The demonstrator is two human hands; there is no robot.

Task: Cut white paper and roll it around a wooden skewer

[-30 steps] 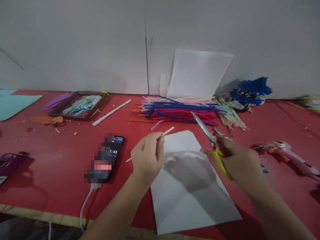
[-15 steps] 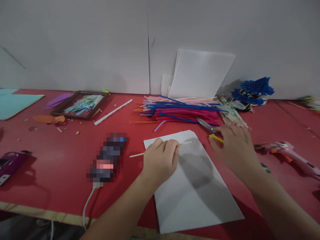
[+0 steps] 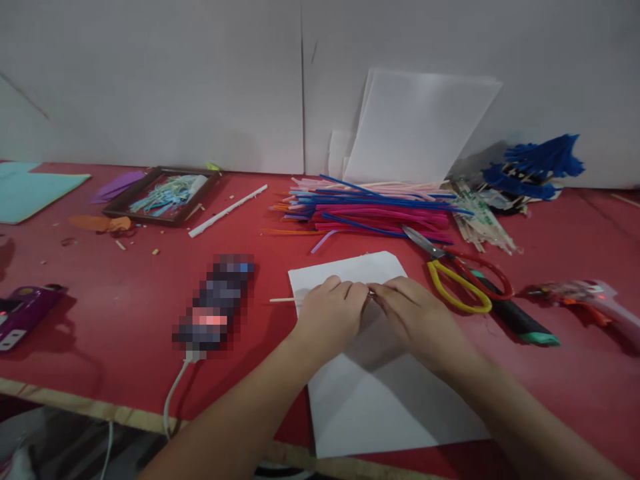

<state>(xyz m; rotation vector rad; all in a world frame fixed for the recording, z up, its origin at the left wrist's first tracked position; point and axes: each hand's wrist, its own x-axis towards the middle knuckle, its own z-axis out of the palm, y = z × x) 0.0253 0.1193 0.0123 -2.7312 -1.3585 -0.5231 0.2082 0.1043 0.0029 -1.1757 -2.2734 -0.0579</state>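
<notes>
pale stick (image 3: 283, 300) sits in the closed grip of the left hand (image 3: 330, 317) over the far half of a white paper (image 3: 365, 420) near the front edge of the counter (image 3: 115, 313), its tail past the sheet's left edge. the right hand (image 3: 415, 317) meets it in a narrow pinch, holding what i cannot tell; the step looks like working the stick's hidden end, and the next move calls for steadiness.

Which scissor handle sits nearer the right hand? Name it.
The yellow handle: it lies on the side toward the right hand, with the red handle farther off.
</notes>
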